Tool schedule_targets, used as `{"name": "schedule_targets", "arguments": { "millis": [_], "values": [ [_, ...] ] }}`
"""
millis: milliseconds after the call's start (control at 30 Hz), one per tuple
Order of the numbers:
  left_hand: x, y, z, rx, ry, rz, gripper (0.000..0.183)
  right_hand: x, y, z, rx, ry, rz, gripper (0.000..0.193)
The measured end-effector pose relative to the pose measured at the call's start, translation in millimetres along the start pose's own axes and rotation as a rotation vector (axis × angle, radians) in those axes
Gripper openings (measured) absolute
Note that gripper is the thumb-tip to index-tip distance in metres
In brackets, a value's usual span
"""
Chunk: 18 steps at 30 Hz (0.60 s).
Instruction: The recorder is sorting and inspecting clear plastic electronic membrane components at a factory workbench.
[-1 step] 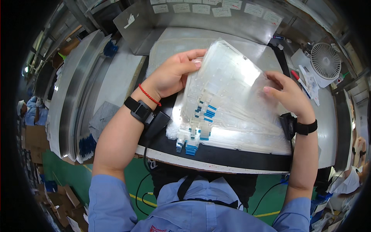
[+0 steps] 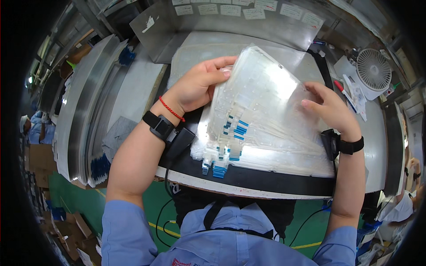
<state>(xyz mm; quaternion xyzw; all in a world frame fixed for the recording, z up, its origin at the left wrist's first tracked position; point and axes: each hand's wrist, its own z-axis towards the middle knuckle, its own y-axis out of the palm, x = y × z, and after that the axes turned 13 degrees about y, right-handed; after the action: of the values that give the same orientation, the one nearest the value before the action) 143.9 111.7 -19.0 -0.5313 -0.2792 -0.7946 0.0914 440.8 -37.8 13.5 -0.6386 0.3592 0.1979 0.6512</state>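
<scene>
So, the left edge of a pile of clear sheets (image 2: 257, 80) is being pinched by the left hand (image 2: 199, 84), grip clamped on with the thumb on top. The right hand (image 2: 330, 106) is held by the right edge, its thumb and fingers apart; whether the plastic is actually touched there can't be told. The sheets are sitting mid-bench (image 2: 375, 155), kinda fanned out, with blue-striped tabs (image 2: 240, 131) bunched toward the near left. Along the near side, a black mat (image 2: 275, 177) is partly covered by the pile. Off to the right, a white fan (image 2: 374, 69) is parked near a red-capped marker (image 2: 340, 86). Behind it all, a metal panel (image 2: 284, 32) is dotted with paper labels (image 2: 231, 10).
</scene>
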Motion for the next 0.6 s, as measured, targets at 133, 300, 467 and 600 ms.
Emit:
{"name": "schedule_targets", "arguments": {
  "millis": [133,300,467,600],
  "values": [
    [6,10,-3,-0.017,0.05,-0.101,0.048,-3,-6,1,-0.013,0.117,-0.03,0.047],
    [5,4,-3,-0.041,0.018,-0.026,0.045,0,-11,2,0.055,0.109,0.018,0.032],
    [2,5,1,0.147,-0.081,-0.048,0.042,-5,-14,1,0.027,0.095,0.092,0.022],
    [4,4,-1,0.207,-0.073,-0.131,0.042,-1,-5,3,-0.082,0.04,0.166,0.023]
  ]
}}
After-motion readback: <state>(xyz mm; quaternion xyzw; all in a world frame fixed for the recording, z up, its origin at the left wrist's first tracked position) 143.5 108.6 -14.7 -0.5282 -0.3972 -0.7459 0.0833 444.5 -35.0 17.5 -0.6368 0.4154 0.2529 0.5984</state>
